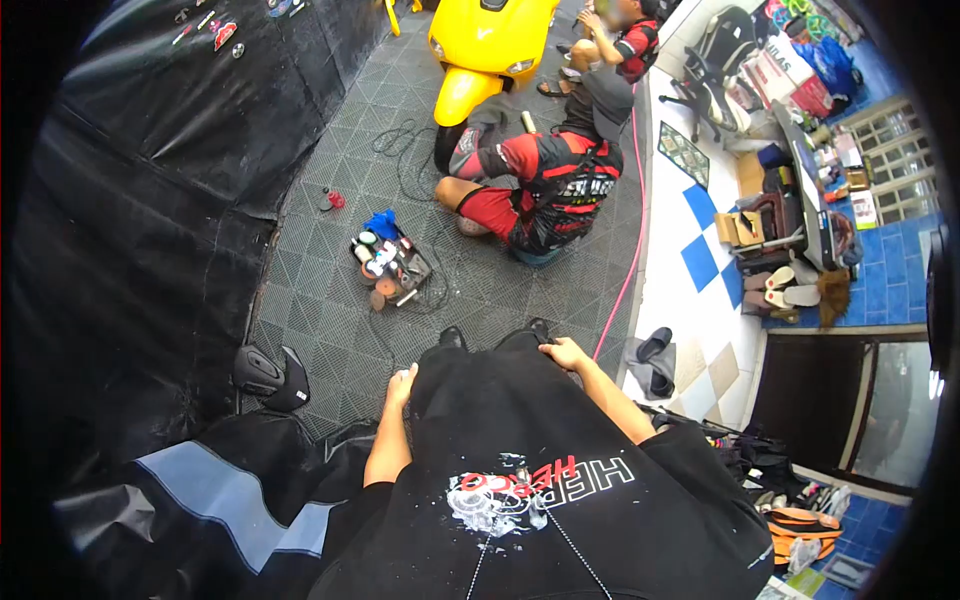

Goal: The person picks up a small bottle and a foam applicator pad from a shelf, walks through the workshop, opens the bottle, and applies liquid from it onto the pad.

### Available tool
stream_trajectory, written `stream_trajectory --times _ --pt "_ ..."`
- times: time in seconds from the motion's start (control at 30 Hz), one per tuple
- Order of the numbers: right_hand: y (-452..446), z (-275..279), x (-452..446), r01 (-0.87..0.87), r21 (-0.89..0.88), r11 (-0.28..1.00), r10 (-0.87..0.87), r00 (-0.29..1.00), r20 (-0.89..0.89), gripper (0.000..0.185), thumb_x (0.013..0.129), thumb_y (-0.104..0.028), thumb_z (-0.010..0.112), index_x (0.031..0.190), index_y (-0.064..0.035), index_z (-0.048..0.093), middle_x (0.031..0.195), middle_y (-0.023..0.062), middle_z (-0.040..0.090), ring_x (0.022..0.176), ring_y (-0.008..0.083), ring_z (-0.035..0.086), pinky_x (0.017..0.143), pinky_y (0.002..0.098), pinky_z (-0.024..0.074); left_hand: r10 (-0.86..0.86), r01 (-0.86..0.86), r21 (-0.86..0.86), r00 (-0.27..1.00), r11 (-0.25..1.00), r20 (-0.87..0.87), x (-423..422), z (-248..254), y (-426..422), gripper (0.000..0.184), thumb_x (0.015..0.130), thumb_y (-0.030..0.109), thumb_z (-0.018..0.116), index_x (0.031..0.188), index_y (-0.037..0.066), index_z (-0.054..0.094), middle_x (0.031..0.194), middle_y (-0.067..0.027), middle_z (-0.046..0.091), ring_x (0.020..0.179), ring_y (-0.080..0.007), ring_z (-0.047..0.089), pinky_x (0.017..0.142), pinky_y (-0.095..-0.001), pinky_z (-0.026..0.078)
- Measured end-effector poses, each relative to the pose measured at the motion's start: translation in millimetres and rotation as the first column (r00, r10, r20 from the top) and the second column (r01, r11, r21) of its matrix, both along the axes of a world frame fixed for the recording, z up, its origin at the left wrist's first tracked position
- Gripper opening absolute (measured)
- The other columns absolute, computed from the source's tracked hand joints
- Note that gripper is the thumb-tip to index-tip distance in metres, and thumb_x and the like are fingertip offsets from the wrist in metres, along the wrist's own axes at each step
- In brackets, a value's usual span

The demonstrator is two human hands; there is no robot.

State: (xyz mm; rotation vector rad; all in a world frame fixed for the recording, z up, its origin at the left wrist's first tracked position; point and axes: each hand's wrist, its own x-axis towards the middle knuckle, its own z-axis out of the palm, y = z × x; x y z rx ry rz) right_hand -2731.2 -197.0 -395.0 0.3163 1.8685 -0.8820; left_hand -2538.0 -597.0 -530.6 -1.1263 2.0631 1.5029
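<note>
The left hand (402, 384) is at the left edge of the black garment (480, 420), with its fingers bent; whether they grasp the cloth, I cannot tell. The right hand (565, 353) pinches the same garment at its far right edge. So the garment lies between both hands and spreads back toward the body, with white smears near its printed letters.

Just beyond the hands, the tips of black shoes (453, 338) show on the grey floor (310, 240). Ahead of the left hand, a stretch of this floor lies before a cluster of bottles and pads (385, 262). Ahead of the right hand, a co-worker (575, 190) sits near, and this side has less room. The pink hose (626, 285) runs just beyond the right hand, near the floor's edge. Farther left of the left hand, the black sheeting (150, 250) bounds the floor.
</note>
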Motion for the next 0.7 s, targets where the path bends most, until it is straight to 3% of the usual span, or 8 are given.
stream_trajectory --times 0.07,0.1,0.13,0.2,0.23,0.53,0.63,0.7 --pt "-14 38 0 -0.021 0.082 0.996 0.025 0.998 -0.049 0.087 0.083 -0.045 0.073 0.136 0.0183 0.046 0.127 0.0299 0.062 0.116 0.0333 0.063 0.098 0.0378 0.0496 0.063 -0.062 0.047 0.998 0.997 -0.019 -1 -23 -5 0.059 0.093 0.058 0.057 0.085 0.0 0.068 0.08 -0.0131 0.066 0.076 -0.0212 0.06 0.073 -0.0375 0.047" --pt "-11 31 3 -0.021 0.082 0.996 0.024 0.999 -0.045 0.087 0.083 -0.045 0.073 0.136 0.0183 0.046 0.127 0.0299 0.062 0.116 0.0333 0.063 0.098 0.0378 0.0496 0.128 -0.124 0.093 0.991 0.988 -0.036 1 -29 -6 0.06 0.094 0.059 0.054 0.082 0.002 0.066 0.078 -0.0118 0.063 0.075 -0.0207 0.058 0.072 -0.0368 0.046" --pt "-9 22 6 0.009 0.088 0.996 0.001 0.993 -0.121 0.059 0.086 -0.039 0.071 0.115 0.0103 0.058 0.102 0.0183 0.064 0.089 0.0249 0.061 0.077 0.0357 0.0478 0.151 -0.144 0.095 0.986 0.985 -0.07 -1 -25 -3 0.054 0.094 0.055 0.054 0.077 0.004 0.062 0.072 -0.0089 0.058 0.069 -0.02 0.054 0.068 -0.0367 0.044" --pt "-4 8 10 0.061 0.099 0.993 -0.039 0.977 -0.21 0.037 0.088 -0.033 0.07 0.093 0.0032 0.07 0.075 0.0064 0.065 0.06 0.0154 0.058 0.055 0.0331 0.0456 0.11 -0.108 0.056 0.993 0.993 -0.038 -5 -12 0 0.052 0.094 0.053 0.054 0.078 0.004 0.062 0.072 -0.0082 0.058 0.069 -0.0195 0.054 0.068 -0.0367 0.044" --pt "-4 9 9 0.057 0.099 0.993 -0.036 0.978 -0.207 0.037 0.088 -0.033 0.07 0.093 0.0032 0.07 0.075 0.0064 0.065 0.06 0.0154 0.058 0.055 0.0331 0.0456 0.07 -0.07 0.019 0.997 0.997 -0.012 -8 -6 0 0.05 0.093 0.051 0.054 0.078 0.004 0.063 0.072 -0.0075 0.058 0.068 -0.0191 0.054 0.067 -0.0367 0.044" --pt "28 -62 11 0.088 -0.007 0.996 -0.089 0.989 -0.115 0.075 0.088 -0.032 0.07 0.136 0.0186 0.044 0.079 0.0107 0.066 0.061 0.0158 0.06 0.055 0.0321 0.0469 0.053 -0.053 0.006 0.981 0.999 -0.184 -12 15 7 0.038 0.09 0.036 0.066 0.077 0.001 0.067 0.069 -0.0064 0.063 0.067 -0.0174 0.058 0.067 -0.0341 0.047" --pt "29 -69 12 0.081 0.009 0.997 -0.079 0.987 -0.141 0.074 0.089 -0.032 0.07 0.136 0.0192 0.044 0.08 0.011 0.066 0.061 0.0162 0.06 0.055 0.0317 0.0471 0.031 -0.03 0.007 0.988 1.0 -0.155 -11 23 7 0.038 0.08 0.039 0.078 0.079 0.002 0.07 0.078 -0.0091 0.065 0.076 -0.0202 0.062 0.075 -0.0342 0.051" --pt "26 -52 11 0.075 -0.004 0.997 -0.075 0.991 -0.112 0.074 0.089 -0.032 0.07 0.136 0.0188 0.044 0.078 0.0104 0.065 0.061 0.0166 0.06 0.056 0.0323 0.0476 -0.048 0.018 -0.193 0.987 0.981 -0.152 -8 21 7 0.04 0.068 0.04 0.088 0.083 0.006 0.072 0.097 -0.013 0.065 0.093 -0.026 0.064 0.087 -0.0375 0.051"
